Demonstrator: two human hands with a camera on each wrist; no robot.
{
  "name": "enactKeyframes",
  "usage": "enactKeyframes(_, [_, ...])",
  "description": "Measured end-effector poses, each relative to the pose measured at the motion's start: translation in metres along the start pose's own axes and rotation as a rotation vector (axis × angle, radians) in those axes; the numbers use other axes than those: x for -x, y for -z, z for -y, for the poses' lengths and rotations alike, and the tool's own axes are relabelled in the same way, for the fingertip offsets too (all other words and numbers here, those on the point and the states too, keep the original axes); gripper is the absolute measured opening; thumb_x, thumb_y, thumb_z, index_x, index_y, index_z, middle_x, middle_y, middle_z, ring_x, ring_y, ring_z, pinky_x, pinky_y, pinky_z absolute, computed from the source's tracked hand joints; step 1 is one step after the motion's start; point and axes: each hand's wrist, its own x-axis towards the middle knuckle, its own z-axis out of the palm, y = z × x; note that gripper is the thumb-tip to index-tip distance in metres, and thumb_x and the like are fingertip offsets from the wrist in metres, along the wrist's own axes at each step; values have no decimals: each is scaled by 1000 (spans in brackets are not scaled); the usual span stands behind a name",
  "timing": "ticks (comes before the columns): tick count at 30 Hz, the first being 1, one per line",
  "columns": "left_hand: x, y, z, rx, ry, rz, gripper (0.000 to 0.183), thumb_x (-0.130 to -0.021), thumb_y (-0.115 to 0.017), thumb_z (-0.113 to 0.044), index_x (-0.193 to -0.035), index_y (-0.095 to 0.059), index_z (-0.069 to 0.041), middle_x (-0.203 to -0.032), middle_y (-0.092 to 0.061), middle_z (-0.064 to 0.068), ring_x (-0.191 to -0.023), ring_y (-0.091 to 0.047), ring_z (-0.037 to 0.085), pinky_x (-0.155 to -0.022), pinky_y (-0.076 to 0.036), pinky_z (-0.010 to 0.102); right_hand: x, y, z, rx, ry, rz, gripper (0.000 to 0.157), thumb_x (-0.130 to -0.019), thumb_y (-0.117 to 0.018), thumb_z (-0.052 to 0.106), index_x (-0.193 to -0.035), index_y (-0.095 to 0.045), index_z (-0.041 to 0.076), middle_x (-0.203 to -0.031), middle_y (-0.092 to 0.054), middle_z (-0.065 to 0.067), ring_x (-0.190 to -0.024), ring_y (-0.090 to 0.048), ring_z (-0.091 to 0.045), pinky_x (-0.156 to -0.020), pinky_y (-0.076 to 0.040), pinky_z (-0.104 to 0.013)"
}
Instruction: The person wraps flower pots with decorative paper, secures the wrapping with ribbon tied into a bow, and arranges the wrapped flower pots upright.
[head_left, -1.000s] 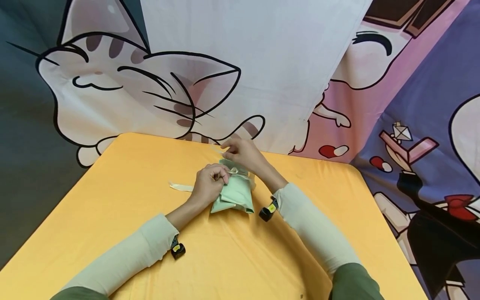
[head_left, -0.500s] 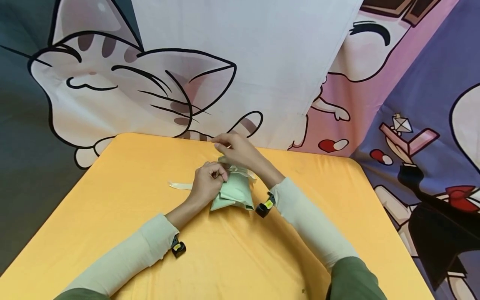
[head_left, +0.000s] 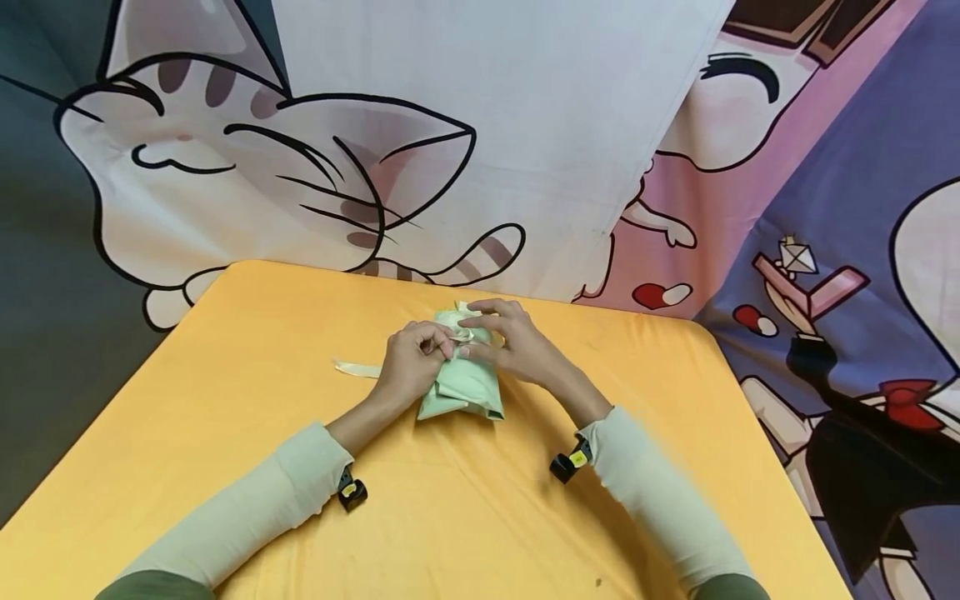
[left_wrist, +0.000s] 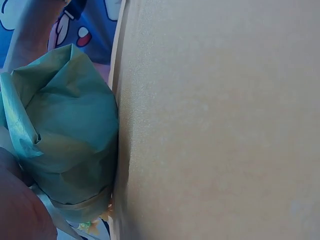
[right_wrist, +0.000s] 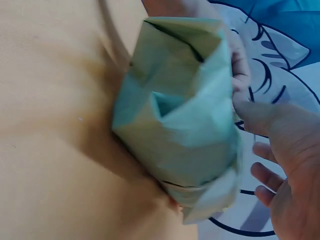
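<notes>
A mint-green paper-wrapped bundle (head_left: 468, 379), folded at its near end, lies on the yellow-covered table. A pale ribbon (head_left: 357, 369) is tied round it, one tail stretching left past the left hand. My left hand (head_left: 411, 358) pinches the ribbon by the knot, thumb and forefinger together. My right hand (head_left: 517, 340) is spread at the bundle's right side, its fingertips and thumb close over the knot. The right wrist view shows the paper's folded end (right_wrist: 175, 75) and the right hand (right_wrist: 295, 160) with parted fingers. In the left wrist view the ribbon band circles the bundle (left_wrist: 70, 135).
The yellow cloth (head_left: 247, 400) covers the whole table. Its far edge meets a hanging backdrop (head_left: 555, 125) with cartoon cats, and another printed cloth (head_left: 825, 208) hangs on the right. Wrist cameras (head_left: 352, 493) sit below both cuffs.
My right hand has come down and back from beyond the bundle's far end to its right side, its fingers spreading apart. The left hand keeps its pinch at the knot.
</notes>
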Motion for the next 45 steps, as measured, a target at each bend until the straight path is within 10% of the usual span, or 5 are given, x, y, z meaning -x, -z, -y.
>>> enactKeyframes(8, [2,1,0,36,44,17,23,-108,-75,-8,-111,-53,-11,-113,-86,7,-68,-40,13,-64,-33,23,-4,-16,2,23,32,-79,42,-104,-84,27,-142,-79,9,-162,-65,-16,-147,-55,-43,-117,-44,-63])
enactKeyframes(25, [-7,6,-2,90,131,-5,21,-98,-90,-12,-104,-70,-9,-100,-88,9,-79,-60,13,-70,-46,22,-4,-31,10,111,23,-259,15,-104,-84,22,-101,-90,8,-134,-81,-11,-125,-66,-34,-111,-49,-57])
enactKeyframes(34, [-20,21,0,198,170,121,21,-101,-80,-3,-118,-69,-2,-115,-85,18,-91,-69,9,-77,-52,18,-3,-34,20,101,-107,-245,20,-105,-83,24,-106,-89,5,-138,-79,-10,-131,-63,-35,-119,-44,-60])
enactKeyframes(45, [-48,32,7,-242,88,255,24,-112,-73,-27,-128,-76,-9,-132,-74,14,-123,-61,35,-108,-51,51,-1,-35,24,103,-163,-268,23,-104,-85,28,-105,-89,5,-133,-77,-12,-129,-61,-38,-112,-44,-57])
